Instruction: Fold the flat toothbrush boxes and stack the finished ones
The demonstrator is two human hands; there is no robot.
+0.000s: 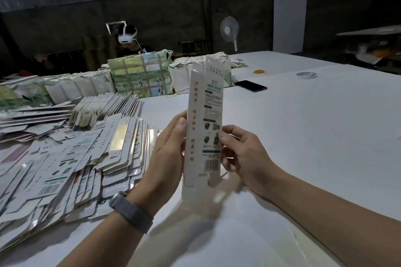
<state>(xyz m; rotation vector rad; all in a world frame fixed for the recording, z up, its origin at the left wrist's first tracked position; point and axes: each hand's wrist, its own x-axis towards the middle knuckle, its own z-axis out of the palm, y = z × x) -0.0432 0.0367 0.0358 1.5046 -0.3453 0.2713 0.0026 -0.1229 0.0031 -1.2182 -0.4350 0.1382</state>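
I hold a tall white toothbrush box [205, 115] upright above the white table [314, 125], opened into a tube with its top flaps standing up. My left hand [167, 158] grips its left side, thumb on the front edge. My right hand [240, 154] pinches its right edge near the printed pictures, above the barcode. The box's lower end is blurred. A wide heap of flat unfolded boxes [65, 158] lies to my left.
Wrapped bundles of box blanks [138, 76] line the far edge, with a person in a white headset [128, 38] behind them. A black phone [250, 85], a tape roll [306, 75] and a small orange object [259, 71] lie far right. A fan [229, 29] stands behind.
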